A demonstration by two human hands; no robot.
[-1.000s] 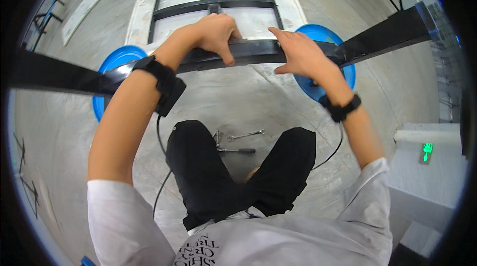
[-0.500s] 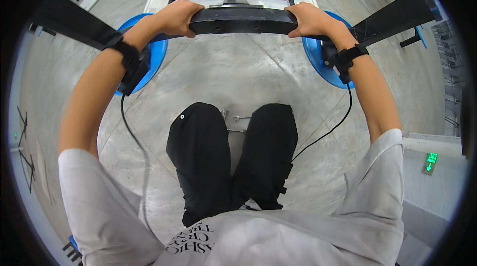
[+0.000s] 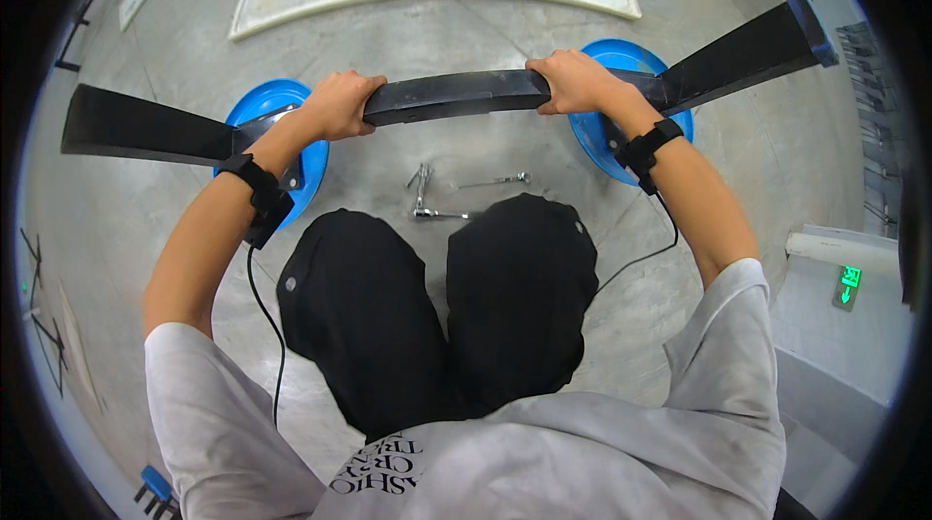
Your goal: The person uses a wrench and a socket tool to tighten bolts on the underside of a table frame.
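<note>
Your left hand [image 3: 340, 104] and right hand [image 3: 575, 83], spread more loosely a second ago, now curl around the black bar [image 3: 456, 97] between the blue discs [image 3: 621, 54], giving you a two-handed hold.

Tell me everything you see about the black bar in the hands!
The black bar looks like painted metal, boxy, with pale scuffs. It runs crosswise beyond the knees, looking slightly bowed in this wide picture. The left hand grips its left part, the right hand its right part. Past each hand, it seems to meet a black beam.
</note>
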